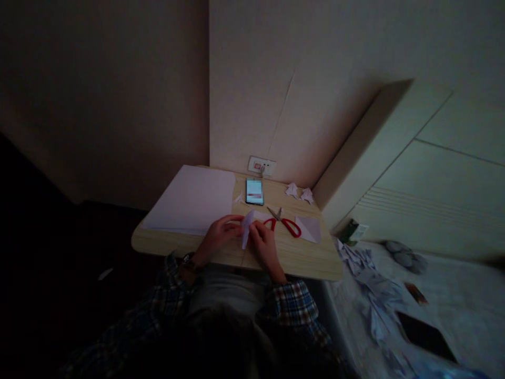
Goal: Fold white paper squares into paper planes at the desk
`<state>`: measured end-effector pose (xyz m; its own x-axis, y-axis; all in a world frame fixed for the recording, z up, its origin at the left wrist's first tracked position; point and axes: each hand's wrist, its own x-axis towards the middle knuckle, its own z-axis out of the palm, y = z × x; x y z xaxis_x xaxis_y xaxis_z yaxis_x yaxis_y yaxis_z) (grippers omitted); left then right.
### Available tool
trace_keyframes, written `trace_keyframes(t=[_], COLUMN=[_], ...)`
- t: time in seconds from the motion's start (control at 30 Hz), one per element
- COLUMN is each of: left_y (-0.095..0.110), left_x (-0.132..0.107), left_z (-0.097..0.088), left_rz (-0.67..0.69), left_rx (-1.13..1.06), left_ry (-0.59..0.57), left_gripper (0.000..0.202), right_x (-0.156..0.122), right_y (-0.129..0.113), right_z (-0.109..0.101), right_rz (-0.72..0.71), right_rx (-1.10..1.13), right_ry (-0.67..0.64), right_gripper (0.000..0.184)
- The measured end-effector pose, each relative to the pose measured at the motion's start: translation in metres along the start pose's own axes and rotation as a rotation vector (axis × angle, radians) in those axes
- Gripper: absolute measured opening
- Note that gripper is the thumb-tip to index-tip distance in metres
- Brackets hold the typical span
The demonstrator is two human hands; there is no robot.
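Observation:
My left hand (221,231) and my right hand (265,245) meet over a small wooden table (307,260). Both pinch a folded piece of white paper (246,227) that stands up between them. Red-handled scissors (286,223) lie just right of my right hand, blades pointing away. A smartphone (254,190) with a lit screen lies beyond the paper. A stack of white sheets (193,200) covers the table's left part, beside my left hand. I wear a plaid shirt and a wrist watch (188,260) on the left arm.
A loose paper square (309,228) lies right of the scissors. Two folded paper figures (299,192) sit at the table's far right corner. A wall socket (261,166) is behind the phone. A bed (453,295) to the right holds paper scraps (366,279) and a dark tablet (424,334).

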<state>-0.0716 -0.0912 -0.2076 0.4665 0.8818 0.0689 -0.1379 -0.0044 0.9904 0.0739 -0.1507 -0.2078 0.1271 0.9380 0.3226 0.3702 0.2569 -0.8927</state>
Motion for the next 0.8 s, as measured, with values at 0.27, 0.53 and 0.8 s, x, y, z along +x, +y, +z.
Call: trace_keyframes(t=[0.27,0.53,0.8], left_y=[-0.013,-0.015,-0.013], left_x=[0.002,0.004,0.003], left_z=[0.0,-0.001,-0.001], left_rz=[0.002,0.002,-0.033], left_rx=[0.023,0.006,-0.01], left_ry=[0.019,-0.007,-0.012], left_gripper=[0.057,0.054,0.055], right_x=[0.0,-0.001,-0.001], right_y=[0.002,0.002,-0.001], right_z=[0.001,0.002,0.001], right_rz=[0.072,0.088,0.067], right_rx=[0.028,0.066,0.033], right_ry=[-0.026,-0.034,-0.031], right_gripper=[0.022,0.023,0.02])
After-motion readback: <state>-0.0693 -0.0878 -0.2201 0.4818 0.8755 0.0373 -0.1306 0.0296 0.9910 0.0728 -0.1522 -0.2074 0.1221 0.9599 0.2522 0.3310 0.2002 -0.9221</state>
